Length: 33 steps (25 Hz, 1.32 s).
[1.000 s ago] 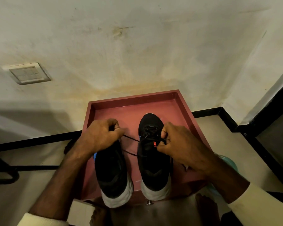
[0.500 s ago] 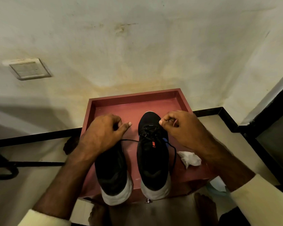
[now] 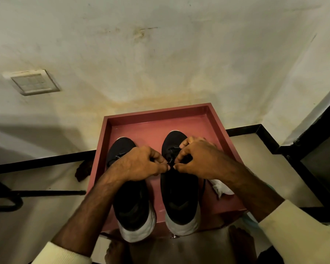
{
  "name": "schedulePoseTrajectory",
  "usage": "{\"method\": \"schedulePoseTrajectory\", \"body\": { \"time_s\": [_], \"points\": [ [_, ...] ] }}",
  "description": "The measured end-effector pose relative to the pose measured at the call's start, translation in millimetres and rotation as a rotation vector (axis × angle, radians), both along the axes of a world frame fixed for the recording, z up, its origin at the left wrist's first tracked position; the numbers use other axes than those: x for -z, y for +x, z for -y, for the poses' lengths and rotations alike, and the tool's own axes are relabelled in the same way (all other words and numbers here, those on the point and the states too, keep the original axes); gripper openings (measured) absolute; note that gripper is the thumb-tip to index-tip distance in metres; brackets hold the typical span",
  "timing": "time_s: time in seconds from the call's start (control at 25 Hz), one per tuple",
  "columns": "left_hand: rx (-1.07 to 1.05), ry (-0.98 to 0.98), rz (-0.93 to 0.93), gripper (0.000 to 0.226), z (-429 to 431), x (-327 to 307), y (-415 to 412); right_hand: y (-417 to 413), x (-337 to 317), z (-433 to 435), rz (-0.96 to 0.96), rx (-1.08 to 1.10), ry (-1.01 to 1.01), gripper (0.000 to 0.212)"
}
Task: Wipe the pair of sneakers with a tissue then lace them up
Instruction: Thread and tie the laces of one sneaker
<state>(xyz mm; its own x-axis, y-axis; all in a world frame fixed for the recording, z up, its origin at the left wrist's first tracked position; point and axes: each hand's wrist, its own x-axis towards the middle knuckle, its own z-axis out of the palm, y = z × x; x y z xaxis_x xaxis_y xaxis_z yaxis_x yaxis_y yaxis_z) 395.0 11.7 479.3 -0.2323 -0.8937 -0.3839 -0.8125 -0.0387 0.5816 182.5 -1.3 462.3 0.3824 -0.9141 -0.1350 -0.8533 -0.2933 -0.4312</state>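
Closing in: left grip (image 3: 139,163) has crossed from left sneaker (image 3: 131,202) to meet right grip (image 3: 200,161) over right sneaker (image 3: 179,199), mid-tray (image 3: 151,133). Both pinch lace (image 3: 172,149), fingers curled. Tissue (image 3: 220,187) idle at right edge. Wiping likely done; knot under way.

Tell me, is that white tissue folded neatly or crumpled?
Crumpled: the tissue lies bunched on the red tray beside the right sneaker.

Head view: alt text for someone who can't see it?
The left hand and right hand pinch the black lace over the right sneaker, which stands beside the left sneaker on a red tray. A crumpled tissue lies on the tray right of both.
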Motion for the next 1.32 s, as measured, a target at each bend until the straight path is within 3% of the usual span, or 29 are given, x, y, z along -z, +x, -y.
{"method": "schedulePoseTrajectory", "body": {
  "time_s": [0.32,0.52,0.64,0.92,1.0,1.12,1.32],
  "points": [
    [-0.027,0.014,-0.064,0.011,-2,2,2,-14,-8,0,0.294,0.035,0.128,0.003],
    [-0.065,0.042,-0.094,0.016,-3,2,3,-16,-11,2,0.377,0.207,0.168,0.020],
    [-0.058,0.041,-0.102,0.016,-4,1,4,-19,-9,2,0.367,0.225,0.194,0.026],
    [-0.014,0.088,-0.190,0.009,-3,-7,17,-23,-7,3,0.334,0.145,0.204,0.009],
    [-0.014,0.068,-0.125,0.006,-2,-6,18,-22,-7,2,0.340,0.137,0.198,0.021],
    [-0.008,-0.020,0.007,0.003,-2,-4,16,-20,-5,-4,0.275,0.053,0.157,0.059],
    [0.023,-0.097,0.112,0.008,-1,-11,22,-17,3,-16,0.182,-0.009,0.063,0.048]
  ]
}}
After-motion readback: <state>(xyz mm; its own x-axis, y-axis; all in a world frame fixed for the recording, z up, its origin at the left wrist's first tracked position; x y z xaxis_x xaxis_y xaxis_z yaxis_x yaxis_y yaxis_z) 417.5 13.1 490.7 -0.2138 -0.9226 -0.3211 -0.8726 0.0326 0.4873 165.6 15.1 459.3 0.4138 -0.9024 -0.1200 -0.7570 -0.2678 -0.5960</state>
